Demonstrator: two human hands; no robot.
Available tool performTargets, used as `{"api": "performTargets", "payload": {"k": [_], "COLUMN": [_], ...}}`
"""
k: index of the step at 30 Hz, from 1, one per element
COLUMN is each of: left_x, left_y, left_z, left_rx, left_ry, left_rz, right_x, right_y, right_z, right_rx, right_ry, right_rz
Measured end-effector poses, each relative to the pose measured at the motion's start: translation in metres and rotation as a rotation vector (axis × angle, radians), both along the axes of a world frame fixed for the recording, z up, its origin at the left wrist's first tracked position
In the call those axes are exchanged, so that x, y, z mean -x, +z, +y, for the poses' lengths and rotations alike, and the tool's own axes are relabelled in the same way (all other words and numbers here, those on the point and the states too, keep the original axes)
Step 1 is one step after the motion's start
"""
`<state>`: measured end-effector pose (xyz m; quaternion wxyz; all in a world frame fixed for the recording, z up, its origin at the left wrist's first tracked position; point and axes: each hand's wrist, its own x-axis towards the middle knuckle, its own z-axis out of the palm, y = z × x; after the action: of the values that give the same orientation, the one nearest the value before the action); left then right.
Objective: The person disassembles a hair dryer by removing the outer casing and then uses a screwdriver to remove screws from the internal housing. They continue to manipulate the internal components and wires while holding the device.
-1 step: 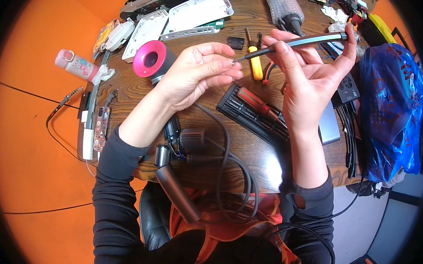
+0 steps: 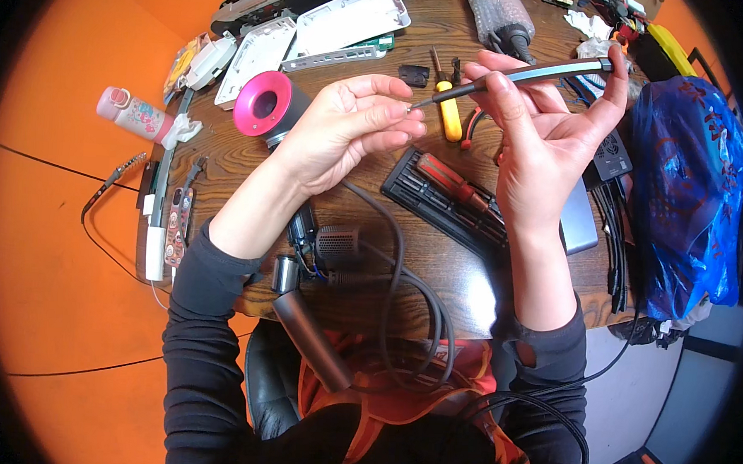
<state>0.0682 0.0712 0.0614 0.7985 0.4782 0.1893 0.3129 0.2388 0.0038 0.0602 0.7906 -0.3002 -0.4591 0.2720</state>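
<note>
The right hand (image 2: 541, 144) is gripping a long dark screwdriver (image 2: 519, 76) above the wooden table (image 2: 437, 260), fingers closed around its shaft and the thumb braced near the far end of the handle. The left hand (image 2: 351, 127) is pinching the thin metal tip with its fingertips pressed together; whether a small part sits between them is too small to tell. Under the hands are lying a black bit case (image 2: 451, 204) holding a red driver (image 2: 452, 179), and a yellow-handled screwdriver (image 2: 448, 113). A pink-ringed dryer head (image 2: 265, 107) is sitting just beside the left wrist, with a grey cable (image 2: 399, 266) trailing toward the table edge.
</note>
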Motion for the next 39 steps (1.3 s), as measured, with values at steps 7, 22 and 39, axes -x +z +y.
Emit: {"api": "performTargets", "payload": {"k": [7, 22, 39], "left_x": [0.002, 0.001, 0.002], "left_y": [-0.005, -0.012, -0.014], "left_z": [0.0, 0.002, 0.002], "left_rx": [0.005, -0.012, 0.042], "left_ry": [0.002, 0.041, 0.04], "left_rz": [-0.049, -0.054, -0.057], "right_x": [0.002, 0.012, 0.009], "right_y": [-0.003, -0.007, -0.006], "right_z": [0.001, -0.002, 0.0], "right_rx": [-0.022, -0.122, -0.104], "right_ry": [0.006, -0.028, -0.089], "right_rz": [-0.014, -0.169, -0.15]}}
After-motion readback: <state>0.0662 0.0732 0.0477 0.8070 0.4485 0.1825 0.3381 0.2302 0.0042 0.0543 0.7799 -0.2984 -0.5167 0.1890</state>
